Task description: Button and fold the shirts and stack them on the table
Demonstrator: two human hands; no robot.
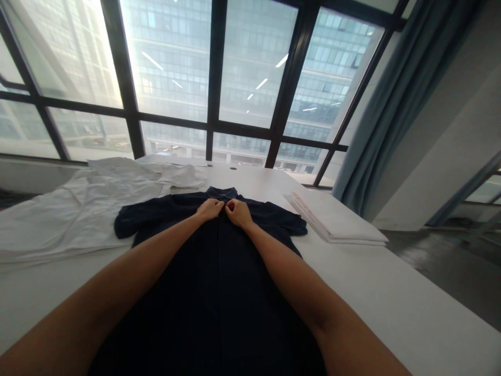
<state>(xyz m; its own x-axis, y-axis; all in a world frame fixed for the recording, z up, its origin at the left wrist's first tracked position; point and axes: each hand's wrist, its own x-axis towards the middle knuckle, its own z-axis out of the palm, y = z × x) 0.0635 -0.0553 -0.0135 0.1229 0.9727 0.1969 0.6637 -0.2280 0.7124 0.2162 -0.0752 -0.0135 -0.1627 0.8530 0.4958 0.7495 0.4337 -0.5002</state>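
A dark navy short-sleeved shirt (217, 261) lies spread flat, front side up, its collar (222, 192) pointing away from me. Just below that collar, my left hand (210, 209) pinches the shirt's front edge. My right hand (238, 212) is close beside it, with thumb and fingers pinched at the same front opening. Both hands are closed and nearly touch each other. Whatever small part sits between the fingertips, perhaps a button, is too small to make out. The shirt's sleeves stretch out to the left and right.
Crumpled white garments (94, 203) cover the left side of the white table (415, 297). On the right lies a folded stack of white cloth (336, 216). Beyond the table stand large dark-framed windows (254, 62), with a blue-grey curtain (391, 115) at the right.
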